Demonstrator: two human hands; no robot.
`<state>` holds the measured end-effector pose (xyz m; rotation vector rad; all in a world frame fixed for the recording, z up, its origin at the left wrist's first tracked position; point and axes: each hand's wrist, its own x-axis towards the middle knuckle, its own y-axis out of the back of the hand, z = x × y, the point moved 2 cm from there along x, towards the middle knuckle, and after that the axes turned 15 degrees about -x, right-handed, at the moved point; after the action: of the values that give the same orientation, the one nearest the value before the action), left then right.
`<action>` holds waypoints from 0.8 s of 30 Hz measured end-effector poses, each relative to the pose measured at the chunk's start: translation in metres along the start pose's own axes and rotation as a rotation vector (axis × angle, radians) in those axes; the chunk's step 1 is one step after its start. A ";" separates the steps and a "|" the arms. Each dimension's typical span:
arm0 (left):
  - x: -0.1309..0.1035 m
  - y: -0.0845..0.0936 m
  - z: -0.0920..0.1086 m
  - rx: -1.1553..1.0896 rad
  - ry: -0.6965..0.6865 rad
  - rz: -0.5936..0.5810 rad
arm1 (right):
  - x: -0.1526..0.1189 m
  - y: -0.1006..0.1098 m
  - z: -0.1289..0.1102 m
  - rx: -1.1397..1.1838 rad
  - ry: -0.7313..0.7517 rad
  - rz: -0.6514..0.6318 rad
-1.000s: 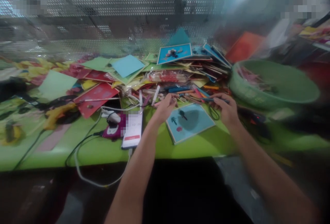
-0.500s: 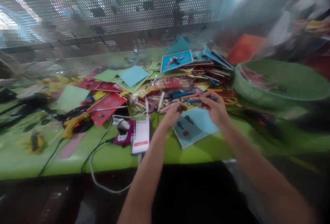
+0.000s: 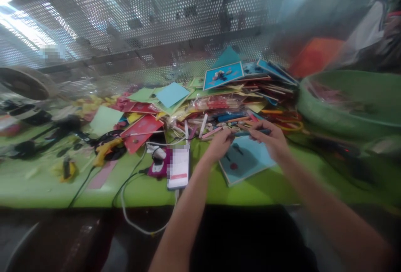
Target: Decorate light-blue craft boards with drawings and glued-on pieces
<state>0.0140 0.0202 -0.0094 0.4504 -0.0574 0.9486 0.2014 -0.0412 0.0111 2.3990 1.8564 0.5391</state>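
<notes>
A slim dark blue pen (image 3: 242, 133) lies level between my two hands, above a light blue card (image 3: 250, 167). My right hand (image 3: 273, 140) is closed around it, with its rear end poking out past the fingers. At the other end, the pinched fingertips of my left hand (image 3: 221, 143) meet the tip; blur hides the exact grip. Dark shapes and a red round spot are on the card, which lies on the green tabletop (image 3: 206, 192). Just beyond my right fingers a pink stick-like piece (image 3: 253, 116) shows among pens and sticks.
A phone (image 3: 178, 167) with a cable lies left of my forearm, beside a purple power adapter (image 3: 159, 164). Farther left is a yellow glue gun (image 3: 106, 151). Stacked cards (image 3: 224, 75) fill the back; a green basin (image 3: 344, 115) stands right.
My right hand has turned and come lower, bringing the blue pen level toward my left fingertips. The pink piece now shows beyond the hand. The camera view has shifted slightly left.
</notes>
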 end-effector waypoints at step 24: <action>0.001 -0.011 -0.003 -0.068 -0.055 0.122 | -0.001 -0.016 0.002 -0.011 0.023 -0.085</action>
<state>0.0233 0.0166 -0.0156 0.4131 -0.1680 1.0506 0.1873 -0.0376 0.0051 2.3049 1.9488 0.5708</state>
